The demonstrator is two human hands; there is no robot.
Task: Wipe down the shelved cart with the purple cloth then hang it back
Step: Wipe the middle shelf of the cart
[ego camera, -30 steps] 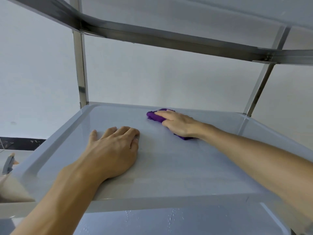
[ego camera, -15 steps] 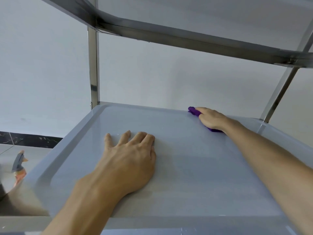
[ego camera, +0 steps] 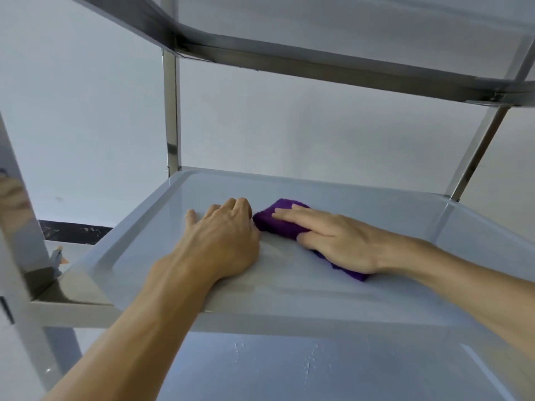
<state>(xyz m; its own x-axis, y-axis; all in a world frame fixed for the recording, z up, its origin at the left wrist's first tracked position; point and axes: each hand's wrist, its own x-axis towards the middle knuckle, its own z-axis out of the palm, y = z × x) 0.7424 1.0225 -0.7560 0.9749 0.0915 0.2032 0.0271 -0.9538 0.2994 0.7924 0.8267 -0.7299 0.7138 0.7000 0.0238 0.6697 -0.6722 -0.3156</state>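
Purple cloth [ego camera: 282, 219], folded into a thick pad, lies on the middle shelf [ego camera: 333, 287] of the cart, about midway between its left and right edges and somewhat nearer the far edge than the near one. Its long axis runs on a slant, from a rounded end toward the far left to a thin corner that peeks out under my wrist toward the near right. My right hand [ego camera: 333, 241] lies flat on top of it, fingers straight and together, pointing left, pressing the cloth down on the grey shelf surface; most of the cloth's middle is hidden beneath my palm.

My left hand [ego camera: 224, 241] rests palm down on the same shelf just left of the cloth, its knuckles touching or almost touching the cloth's left end; I cannot tell which. Its fingers curl slightly at the tips and hold nothing, and the thumb lies spread toward the left edge.

A steel post [ego camera: 171, 111] rises from the shelf's far left corner, another slanted post [ego camera: 477, 149] from the far right corner, and the steel rim of the upper shelf [ego camera: 318, 63] crosses overhead. The lower shelf [ego camera: 289, 369] shows beneath the near edge, dotted with water droplets. Past the left edge, a spray bottle's nozzle [ego camera: 58, 256] shows only in part.
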